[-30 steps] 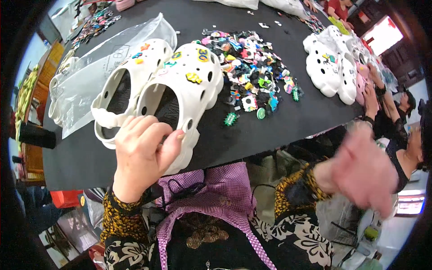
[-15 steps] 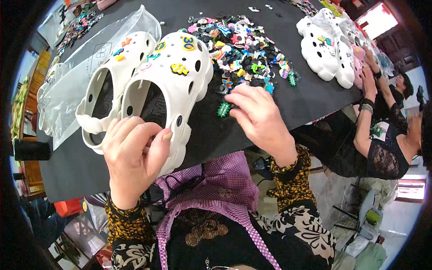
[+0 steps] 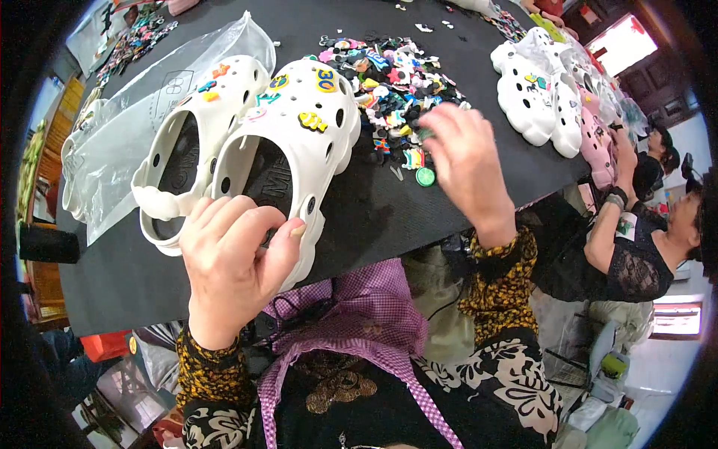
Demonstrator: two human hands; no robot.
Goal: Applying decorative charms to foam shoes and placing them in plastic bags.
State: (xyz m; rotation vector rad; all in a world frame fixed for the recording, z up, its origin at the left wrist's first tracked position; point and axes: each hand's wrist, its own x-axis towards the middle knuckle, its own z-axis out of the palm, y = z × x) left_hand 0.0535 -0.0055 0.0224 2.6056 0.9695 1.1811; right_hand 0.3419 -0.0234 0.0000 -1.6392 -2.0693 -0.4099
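Note:
A pair of white clogs stands on the black table before me. The right-hand clog carries colourful shoe charms, among them a yellow-and-black fish; the left clog has a few too. My left hand is closed round the heel end of the right-hand clog, partly hiding it. Over the near right edge of a heap of loose shoe charms hovers my right hand, its fingers blurred. Something green shows by its fingertips; whether it is held is unclear. Beneath lie a round green charm and a rainbow charm.
A clear plastic bag lies left of the clogs. More white clogs and a pink clog stand at the right, where another person works. Other charm piles sit at the far left and far right.
My right hand has moved right and slightly down, away from where a jagged green charm lay; that charm no longer shows there. The round green charm has come into sight. My left hand stays on the clog.

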